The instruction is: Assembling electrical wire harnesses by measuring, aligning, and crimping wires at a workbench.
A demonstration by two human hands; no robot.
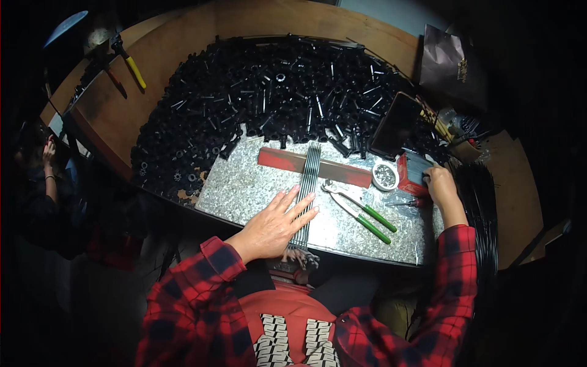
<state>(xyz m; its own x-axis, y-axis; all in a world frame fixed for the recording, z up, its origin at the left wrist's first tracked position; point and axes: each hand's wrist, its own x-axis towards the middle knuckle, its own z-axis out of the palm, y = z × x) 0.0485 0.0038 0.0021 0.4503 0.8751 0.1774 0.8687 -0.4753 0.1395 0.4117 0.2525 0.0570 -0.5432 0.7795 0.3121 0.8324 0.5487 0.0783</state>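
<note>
My left hand (pixel 275 223) lies with its fingers stretched out over a bundle of thin dark metal rods (pixel 312 160). The rods rest side by side across a red and dark flat bar (pixel 345 172), their near ends jutting past the board's front edge. At the right, my right hand (pixel 444 191) is beside a red box (pixel 412 174), its fingers curled at the box's far right corner; what they hold, if anything, is hidden. Between the hands lie pincers (pixel 361 215) with green handles. A white bowl (pixel 385 176) of small metal pieces stands left of the box.
A large heap of black tubular parts (pixel 269 92) fills the back behind the speckled board (pixel 235 183). A dark phone-like slab (pixel 396 124) leans there. Long black rods (pixel 478 214) hang at right, below a dark paper bag (pixel 449 67). Another person's hand (pixel 49 153) shows far left.
</note>
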